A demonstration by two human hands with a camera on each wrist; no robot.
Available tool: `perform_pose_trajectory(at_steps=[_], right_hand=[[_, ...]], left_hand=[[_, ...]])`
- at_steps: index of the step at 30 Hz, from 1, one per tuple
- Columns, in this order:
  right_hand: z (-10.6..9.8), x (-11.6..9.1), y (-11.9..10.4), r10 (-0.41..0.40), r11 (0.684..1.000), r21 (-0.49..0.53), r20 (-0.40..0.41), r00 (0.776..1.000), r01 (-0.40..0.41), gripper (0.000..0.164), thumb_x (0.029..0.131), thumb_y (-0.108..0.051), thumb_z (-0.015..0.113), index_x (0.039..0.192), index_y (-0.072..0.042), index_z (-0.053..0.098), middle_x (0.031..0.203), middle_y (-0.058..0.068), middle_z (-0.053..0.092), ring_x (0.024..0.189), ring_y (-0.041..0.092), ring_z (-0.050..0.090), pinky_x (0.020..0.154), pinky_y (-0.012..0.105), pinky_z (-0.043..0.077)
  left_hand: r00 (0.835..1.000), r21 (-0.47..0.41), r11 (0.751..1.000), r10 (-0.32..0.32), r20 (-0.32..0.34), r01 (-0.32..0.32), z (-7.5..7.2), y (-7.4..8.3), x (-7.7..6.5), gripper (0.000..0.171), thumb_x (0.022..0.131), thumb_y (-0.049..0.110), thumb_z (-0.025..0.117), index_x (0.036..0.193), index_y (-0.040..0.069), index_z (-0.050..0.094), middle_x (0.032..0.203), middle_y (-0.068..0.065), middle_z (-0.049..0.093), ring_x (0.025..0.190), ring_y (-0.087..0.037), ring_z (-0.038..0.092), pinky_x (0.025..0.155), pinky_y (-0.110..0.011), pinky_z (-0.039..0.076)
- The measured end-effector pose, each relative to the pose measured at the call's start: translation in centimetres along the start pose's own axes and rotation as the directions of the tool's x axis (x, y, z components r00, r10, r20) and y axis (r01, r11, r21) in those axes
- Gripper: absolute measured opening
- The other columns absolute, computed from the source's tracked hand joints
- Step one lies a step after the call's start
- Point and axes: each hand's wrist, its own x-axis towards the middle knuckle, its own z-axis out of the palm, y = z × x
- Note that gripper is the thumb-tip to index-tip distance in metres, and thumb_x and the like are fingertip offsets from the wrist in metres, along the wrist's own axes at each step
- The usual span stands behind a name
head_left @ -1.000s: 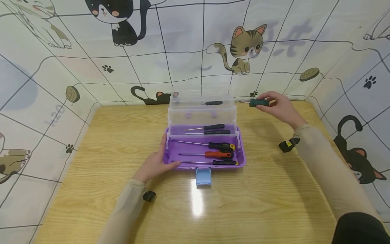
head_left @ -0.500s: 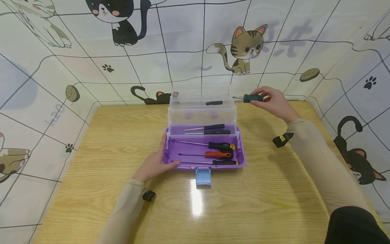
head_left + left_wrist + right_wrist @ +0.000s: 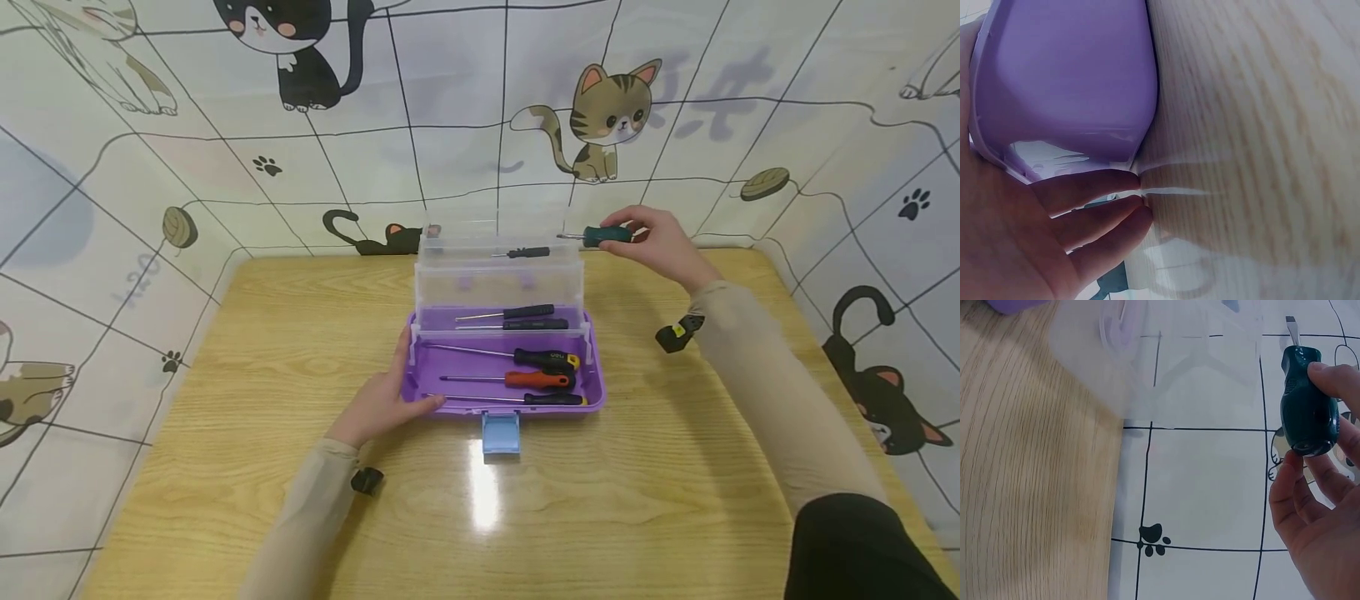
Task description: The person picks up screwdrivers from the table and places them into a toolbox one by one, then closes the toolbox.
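My right hand [image 3: 660, 244] pinches a stubby green flat-blade screwdriver [image 3: 606, 237] by its handle. Its blade points left, overlapping the right side of the raised clear lid in the head view. The right wrist view shows the thumb on the green handle [image 3: 1309, 412] and fingertips at its butt end. An open purple toolbox [image 3: 597, 387] stands in the middle. My left hand [image 3: 381, 408] rests against its front left corner, thumb along the front rim, straight fingers along the left side. Inside lie a black-and-yellow screwdriver [image 3: 546, 359], an orange one [image 3: 536, 380] and another black one [image 3: 551, 399].
The clear lid [image 3: 450, 279] stands tilted back; a small black screwdriver [image 3: 528, 252] shows in its upper compartment. Two thin black screwdrivers [image 3: 528, 312] lie lower down. A blue latch [image 3: 501, 433] hangs in front. The wooden table [image 3: 300, 333] meets a cat-print backdrop [image 3: 450, 83].
My right hand has moved left and slightly up with the green screwdriver, bringing its blade over the lid's edge. The left hand and toolbox have stayed in place.
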Motion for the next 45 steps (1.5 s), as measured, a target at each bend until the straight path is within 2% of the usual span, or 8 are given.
perform_pose_trajectory(at_steps=[9,11,16,19,28,32,38,45], right_hand=[[1.4,1.4,-0.3,-0.047,0.999,0.015,0.021,0.999,0.047,0.035,0.087,-0.023,0.074,0.116,-0.006,0.066,0.108,0.008,0.06,0.081,0.024,0.051,0.062,0.026,0.043],[1.6,1.2,-1.6,-0.05,0.998,0.024,0.031,0.998,0.049,0.033,0.087,-0.018,0.074,0.116,-0.003,0.066,0.108,0.011,0.061,0.083,0.026,0.051,0.062,0.025,0.043],[2.1,1.8,-2.3,-0.039,0.999,0.027,0.058,0.998,0.037,0.034,0.088,-0.017,0.072,0.118,-0.002,0.065,0.114,0.013,0.06,0.091,0.025,0.051,0.066,0.027,0.044],[2.5,2.7,-1.7,-0.049,0.999,0.024,0.063,0.997,0.048,0.034,0.088,-0.022,0.073,0.117,-0.006,0.066,0.114,0.01,0.06,0.091,0.023,0.051,0.067,0.029,0.044],[3.3,3.8,-2.9,-0.073,0.997,-0.004,0.118,0.99,0.074,0.034,0.089,-0.023,0.072,0.116,-0.005,0.065,0.119,0.013,0.06,0.096,0.028,0.053,0.074,0.036,0.044],[3.6,4.5,-3.4,-0.085,0.995,-0.03,0.132,0.988,0.09,0.034,0.089,-0.024,0.071,0.116,-0.004,0.065,0.12,0.014,0.06,0.098,0.029,0.055,0.075,0.036,0.046],[4.1,5.4,-4.2,-0.1,0.994,-0.036,0.135,0.986,0.106,0.031,0.089,-0.021,0.071,0.114,-0.004,0.065,0.118,0.014,0.061,0.095,0.029,0.057,0.07,0.037,0.047],[5.0,6.3,-4.7,-0.104,0.994,-0.022,0.119,0.987,0.107,0.029,0.088,-0.018,0.071,0.111,-0.002,0.065,0.115,0.014,0.063,0.088,0.029,0.058,0.071,0.034,0.044]], left_hand=[[1.0,0.013,1.0,-0.011,0.001,0.011,-0.1,0.2,0.1,0.119,0.078,0.052,0.075,0.155,0.026,-0.012,0.097,-0.025,0.066,0.077,-0.027,0.062,0.076,-0.048,0.052],[1.0,0.017,1.0,-0.011,0.0,0.011,-0.1,0.2,0.1,0.119,0.078,0.052,0.075,0.155,0.025,-0.011,0.099,-0.026,0.065,0.079,-0.028,0.063,0.077,-0.048,0.052],[1.0,0.017,1.0,-0.008,0.005,0.008,-0.1,0.1,0.2,0.119,0.078,0.053,0.075,0.155,0.025,-0.012,0.103,-0.029,0.064,0.083,-0.031,0.064,0.08,-0.049,0.052],[1.0,0.015,1.0,-0.004,0.007,0.004,-0.2,0.1,0.3,0.119,0.078,0.053,0.075,0.155,0.026,-0.012,0.103,-0.028,0.064,0.082,-0.03,0.064,0.08,-0.049,0.052],[1.0,0.016,1.0,-0.009,0.005,0.009,-0.1,0.1,0.2,0.12,0.077,0.053,0.075,0.155,0.023,-0.011,0.108,-0.032,0.062,0.087,-0.035,0.064,0.081,-0.05,0.052],[1.0,0.02,1.0,-0.007,0.001,0.007,-0.1,0.0,0.1,0.12,0.077,0.054,0.075,0.155,0.022,-0.011,0.105,-0.031,0.063,0.084,-0.033,0.064,0.079,-0.049,0.052],[1.0,0.019,1.0,-0.01,0.003,0.01,-0.1,0.1,0.1,0.12,0.077,0.054,0.075,0.155,0.022,-0.011,0.102,-0.029,0.064,0.08,-0.03,0.063,0.077,-0.048,0.052],[1.0,0.016,1.0,-0.009,0.006,0.009,-0.1,0.2,0.0,0.12,0.077,0.055,0.075,0.155,0.022,-0.011,0.108,-0.032,0.062,0.086,-0.034,0.064,0.08,-0.05,0.052]])
